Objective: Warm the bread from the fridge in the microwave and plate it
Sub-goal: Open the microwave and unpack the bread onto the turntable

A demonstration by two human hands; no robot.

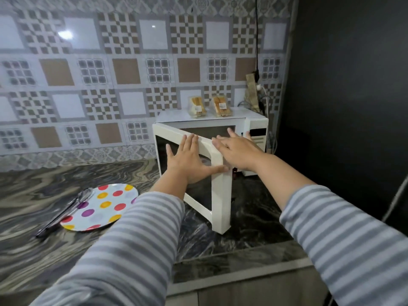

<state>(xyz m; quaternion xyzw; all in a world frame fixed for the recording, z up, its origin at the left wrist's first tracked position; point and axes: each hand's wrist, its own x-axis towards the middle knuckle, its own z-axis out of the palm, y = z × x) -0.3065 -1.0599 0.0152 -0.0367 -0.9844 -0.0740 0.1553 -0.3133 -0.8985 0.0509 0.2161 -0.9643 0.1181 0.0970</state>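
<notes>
a person's left hand lies flat, fingers spread, on the half-open microwave door; the right hand, its grip also apart, reaches past the edge. two bread packs wait atop the microwave, beyond both hands. loading likely comes next. a spotted plate sits on the worktop.

Both my arms reach forward from the bottom of the frame toward its centre, each in a grey-and-white striped sleeve pushed up to mid-forearm. My left hand sits just left of centre, palm forward, fingers straight and spread, thumb stretched out to the right. My right hand is just right of centre, palm down, fingers straight and fanned toward the upper left.
</notes>
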